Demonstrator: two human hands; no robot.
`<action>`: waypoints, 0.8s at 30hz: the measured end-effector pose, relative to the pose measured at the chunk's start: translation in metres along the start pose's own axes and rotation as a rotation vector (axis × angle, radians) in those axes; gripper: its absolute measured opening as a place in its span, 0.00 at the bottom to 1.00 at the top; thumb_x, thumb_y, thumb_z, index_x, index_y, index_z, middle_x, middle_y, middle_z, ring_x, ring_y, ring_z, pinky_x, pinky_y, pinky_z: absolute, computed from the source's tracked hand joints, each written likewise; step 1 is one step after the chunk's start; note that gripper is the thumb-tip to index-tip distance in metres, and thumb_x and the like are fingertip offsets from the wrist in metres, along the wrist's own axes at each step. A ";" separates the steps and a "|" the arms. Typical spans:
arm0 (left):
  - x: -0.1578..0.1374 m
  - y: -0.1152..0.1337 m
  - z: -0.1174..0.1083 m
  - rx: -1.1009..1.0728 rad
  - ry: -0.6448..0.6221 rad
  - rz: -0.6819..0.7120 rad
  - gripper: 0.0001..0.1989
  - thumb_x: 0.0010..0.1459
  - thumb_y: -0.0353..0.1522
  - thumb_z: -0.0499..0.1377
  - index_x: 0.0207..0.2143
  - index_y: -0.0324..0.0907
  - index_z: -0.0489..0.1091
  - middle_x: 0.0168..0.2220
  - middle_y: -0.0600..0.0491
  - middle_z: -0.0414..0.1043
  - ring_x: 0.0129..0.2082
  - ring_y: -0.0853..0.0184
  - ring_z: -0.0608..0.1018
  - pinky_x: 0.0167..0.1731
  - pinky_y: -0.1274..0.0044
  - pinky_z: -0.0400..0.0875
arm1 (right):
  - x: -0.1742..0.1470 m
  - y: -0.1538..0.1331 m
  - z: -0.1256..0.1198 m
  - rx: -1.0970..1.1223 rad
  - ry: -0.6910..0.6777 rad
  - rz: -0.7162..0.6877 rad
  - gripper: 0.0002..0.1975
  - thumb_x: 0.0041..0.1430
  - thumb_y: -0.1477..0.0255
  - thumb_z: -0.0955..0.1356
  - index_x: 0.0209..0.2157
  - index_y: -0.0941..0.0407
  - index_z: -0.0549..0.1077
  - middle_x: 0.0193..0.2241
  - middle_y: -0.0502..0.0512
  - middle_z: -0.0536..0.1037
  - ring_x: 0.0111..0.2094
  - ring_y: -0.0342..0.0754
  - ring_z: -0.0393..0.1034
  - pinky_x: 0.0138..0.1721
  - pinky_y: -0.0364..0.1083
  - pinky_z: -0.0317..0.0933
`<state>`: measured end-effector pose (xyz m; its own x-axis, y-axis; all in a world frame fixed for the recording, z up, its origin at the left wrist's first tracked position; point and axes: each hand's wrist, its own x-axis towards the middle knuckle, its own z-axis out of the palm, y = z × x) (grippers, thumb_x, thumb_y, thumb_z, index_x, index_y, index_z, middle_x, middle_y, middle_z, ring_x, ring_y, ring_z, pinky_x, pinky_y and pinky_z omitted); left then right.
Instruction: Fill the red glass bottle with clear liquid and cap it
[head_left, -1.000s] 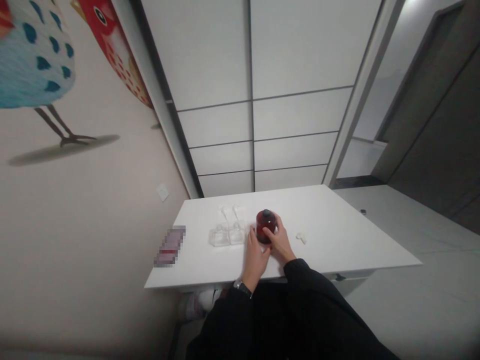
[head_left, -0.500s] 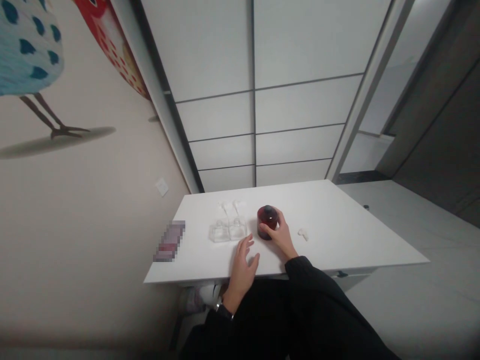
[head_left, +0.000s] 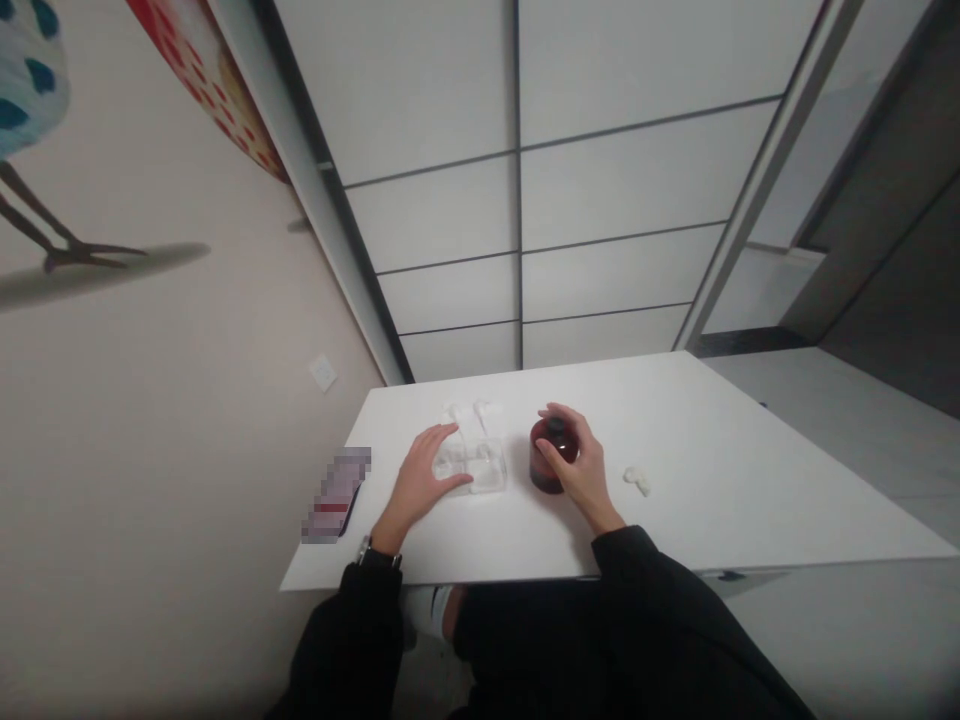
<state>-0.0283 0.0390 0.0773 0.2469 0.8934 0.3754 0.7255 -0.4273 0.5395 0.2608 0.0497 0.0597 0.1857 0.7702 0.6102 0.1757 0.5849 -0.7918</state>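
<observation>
A squat dark red-brown bottle (head_left: 543,474) with a black top stands on the white table (head_left: 720,480). My right hand (head_left: 581,462) wraps round its right side, thumb across the front and fingers behind. To the left, two clear square containers (head_left: 487,474) stand side by side, with thin clear parts (head_left: 480,412) at their tops or just behind; which of these I cannot tell. My left hand (head_left: 424,476) is held open over the left container, fingers and thumb apart and holding nothing. It partly hides that container, and whether it touches it is unclear.
A small whitish object (head_left: 637,480) lies right of my right hand. At the table's left edge is a flat item (head_left: 337,495) blurred by pixels. Pale panelled doors (head_left: 600,270) rise behind the table, and a painted wall (head_left: 225,420) borders its left side.
My left hand has moved left, from near the table's front edge to over the left clear container. My right hand stays round the bottle. The whole view has shifted slightly.
</observation>
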 end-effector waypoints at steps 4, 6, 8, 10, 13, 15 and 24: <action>0.015 0.006 0.014 0.026 -0.129 0.008 0.33 0.56 0.43 0.73 0.62 0.48 0.70 0.61 0.47 0.76 0.62 0.53 0.76 0.65 0.58 0.68 | 0.004 -0.001 0.007 0.089 0.064 0.085 0.17 0.60 0.63 0.75 0.47 0.51 0.72 0.42 0.56 0.84 0.46 0.55 0.79 0.53 0.57 0.70; 0.016 0.011 0.021 0.024 -0.148 0.008 0.32 0.57 0.43 0.72 0.62 0.48 0.71 0.60 0.47 0.77 0.60 0.53 0.77 0.64 0.60 0.70 | 0.005 -0.002 0.009 0.118 0.090 0.120 0.13 0.61 0.63 0.75 0.43 0.51 0.72 0.39 0.54 0.83 0.44 0.53 0.79 0.50 0.54 0.71; 0.014 0.016 0.028 0.016 -0.162 0.014 0.33 0.57 0.44 0.72 0.62 0.47 0.70 0.60 0.47 0.77 0.59 0.54 0.77 0.63 0.61 0.71 | 0.006 -0.003 0.009 0.112 0.100 0.134 0.11 0.62 0.62 0.74 0.40 0.52 0.74 0.38 0.54 0.83 0.43 0.53 0.78 0.49 0.53 0.71; 0.011 0.020 0.031 0.021 -0.184 0.023 0.35 0.57 0.45 0.72 0.63 0.47 0.70 0.60 0.46 0.77 0.59 0.53 0.77 0.63 0.59 0.70 | 0.006 -0.005 0.008 0.082 0.103 0.135 0.11 0.64 0.60 0.73 0.40 0.52 0.76 0.38 0.55 0.83 0.43 0.53 0.78 0.49 0.53 0.71; 0.008 0.028 0.029 0.087 -0.154 0.039 0.41 0.54 0.48 0.73 0.66 0.49 0.67 0.63 0.44 0.75 0.64 0.47 0.74 0.70 0.48 0.56 | 0.005 -0.005 0.004 0.025 0.060 0.124 0.13 0.67 0.56 0.69 0.41 0.51 0.78 0.39 0.56 0.83 0.44 0.55 0.78 0.49 0.54 0.71; 0.011 0.041 0.021 0.119 -0.095 0.074 0.41 0.56 0.49 0.72 0.68 0.50 0.64 0.66 0.44 0.71 0.69 0.45 0.69 0.72 0.43 0.45 | 0.005 -0.003 0.003 0.003 0.017 0.104 0.17 0.71 0.54 0.64 0.41 0.51 0.78 0.41 0.57 0.83 0.46 0.56 0.77 0.51 0.55 0.70; 0.082 0.139 0.008 -0.179 -0.409 0.416 0.24 0.70 0.26 0.52 0.62 0.54 0.73 0.69 0.55 0.69 0.69 0.62 0.72 0.69 0.63 0.66 | 0.000 0.020 -0.003 0.048 -0.039 0.101 0.26 0.57 0.49 0.73 0.49 0.52 0.76 0.47 0.60 0.82 0.49 0.60 0.76 0.53 0.57 0.70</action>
<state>0.0976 0.0544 0.1770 0.7392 0.6121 0.2810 0.4046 -0.7371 0.5413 0.2677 0.0603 0.0443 0.1624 0.8344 0.5267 0.1114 0.5149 -0.8500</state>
